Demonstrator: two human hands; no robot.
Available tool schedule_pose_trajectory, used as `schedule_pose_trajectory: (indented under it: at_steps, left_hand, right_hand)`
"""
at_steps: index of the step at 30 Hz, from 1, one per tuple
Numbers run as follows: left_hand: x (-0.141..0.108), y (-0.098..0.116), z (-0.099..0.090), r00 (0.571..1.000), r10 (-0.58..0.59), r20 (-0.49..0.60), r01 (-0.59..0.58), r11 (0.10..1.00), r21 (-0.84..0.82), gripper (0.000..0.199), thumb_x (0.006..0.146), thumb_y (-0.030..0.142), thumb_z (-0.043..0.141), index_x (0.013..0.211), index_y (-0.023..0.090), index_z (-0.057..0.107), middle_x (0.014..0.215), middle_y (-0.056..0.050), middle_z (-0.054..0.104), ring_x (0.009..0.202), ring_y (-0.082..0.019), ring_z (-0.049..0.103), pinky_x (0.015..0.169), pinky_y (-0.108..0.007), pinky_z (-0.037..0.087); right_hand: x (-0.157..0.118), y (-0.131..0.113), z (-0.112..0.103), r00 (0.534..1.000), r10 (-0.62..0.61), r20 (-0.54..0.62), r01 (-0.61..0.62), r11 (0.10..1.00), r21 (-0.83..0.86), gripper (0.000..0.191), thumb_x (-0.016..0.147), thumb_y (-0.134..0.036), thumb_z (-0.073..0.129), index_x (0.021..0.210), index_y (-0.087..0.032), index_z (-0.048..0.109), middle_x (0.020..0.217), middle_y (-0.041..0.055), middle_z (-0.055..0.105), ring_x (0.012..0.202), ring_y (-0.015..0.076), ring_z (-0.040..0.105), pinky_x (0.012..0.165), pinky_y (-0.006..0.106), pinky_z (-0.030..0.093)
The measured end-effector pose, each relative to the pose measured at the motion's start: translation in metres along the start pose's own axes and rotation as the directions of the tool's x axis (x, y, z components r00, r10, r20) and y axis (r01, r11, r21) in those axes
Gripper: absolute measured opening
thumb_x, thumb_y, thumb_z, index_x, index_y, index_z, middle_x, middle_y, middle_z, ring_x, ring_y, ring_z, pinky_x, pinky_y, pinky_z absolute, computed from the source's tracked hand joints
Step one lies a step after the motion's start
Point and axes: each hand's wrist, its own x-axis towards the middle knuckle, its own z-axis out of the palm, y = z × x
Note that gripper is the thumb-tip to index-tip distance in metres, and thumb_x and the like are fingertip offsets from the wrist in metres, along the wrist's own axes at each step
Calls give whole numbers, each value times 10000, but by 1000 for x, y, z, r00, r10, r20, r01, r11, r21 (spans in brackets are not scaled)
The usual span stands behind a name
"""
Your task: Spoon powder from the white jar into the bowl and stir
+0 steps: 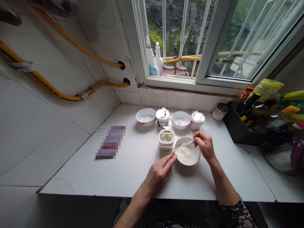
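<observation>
Right hand (204, 146): fingers pinching white spoon (186, 145) over bowl (187, 160) (pale contents). Left hand (159, 173): fingertips at bowl's rim, nearly together.

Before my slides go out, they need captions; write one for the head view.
The left hand touches a bowl with pale contents; the right hand holds a spoon over it.

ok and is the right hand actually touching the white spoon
Touching. The head view shows the right hand pinching the white spoon at its handle end, between thumb and fingers.
</observation>
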Motion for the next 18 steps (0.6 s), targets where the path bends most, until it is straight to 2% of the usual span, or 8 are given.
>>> schedule_pose_trajectory:
  at_steps: [3, 5, 7, 9, 12, 18]
  left_hand:
    - [1, 1, -1, 1000, 4, 2, -4, 1000, 2, 513, 931, 5, 406, 1420, 149, 469, 1223, -133, 661, 1128, -205, 657, 914, -297, 598]
    - [1, 0, -1, 1000, 8, 1, -8, 1000, 5, 516, 930, 4, 406, 1422, 146, 466, 1222, -136, 661, 1125, -207, 659, 916, -300, 598]
    - [1, 0, -1, 1000, 9, -4, -9, 1000, 8, 519, 930, 5, 404, 1426, 145, 461, 1219, -138, 662, 1119, -208, 662, 914, -302, 599]
    - [0, 0, 0, 1000, 5, -6, -5, 1000, 12, 524, 932, 9, 400, 1433, 151, 455, 1216, -135, 665, 1113, -206, 665, 912, -298, 599]
    - [0, 0, 1, 1000, 4, -2, -4, 1000, 14, 529, 934, 13, 398, 1439, 160, 448, 1217, -131, 665, 1113, -203, 666, 912, -293, 599]
    - [-2, -1, 2, 1000, 3, -2, -3, 1000, 7, 532, 932, 13, 398, 1442, 159, 446, 1225, -132, 661, 1120, -203, 663, 909, -291, 600]
  right_hand:
    - [-3, 0, 6, 995, -80, 58, 88, 987, -135, 132, 707, -202, 489, 595, -229, 553, 456, -37, 522, 511, 149, 462, 638, 304, 403]
    - [-4, 1, 10, 990, -90, 112, 107, 983, -148, 142, 708, -200, 488, 584, -229, 551, 450, -36, 534, 523, 150, 476, 685, 310, 414]
    - [-5, 2, 12, 991, -45, 129, 57, 994, -90, 129, 703, -212, 495, 590, -226, 557, 455, -34, 543, 517, 150, 491, 662, 303, 419]
    - [-3, 4, 11, 992, 41, 118, -44, 999, 22, 97, 684, -233, 509, 610, -222, 570, 448, -34, 543, 491, 148, 490, 595, 290, 412]
    - [2, 6, 7, 983, 152, 101, -168, 970, 177, 73, 635, -253, 533, 607, -211, 586, 414, -34, 538, 452, 139, 464, 544, 282, 398]
    - [10, 7, -1, 969, 217, 117, -241, 932, 271, 75, 598, -257, 552, 569, -209, 602, 394, -19, 560, 448, 144, 469, 579, 313, 411]
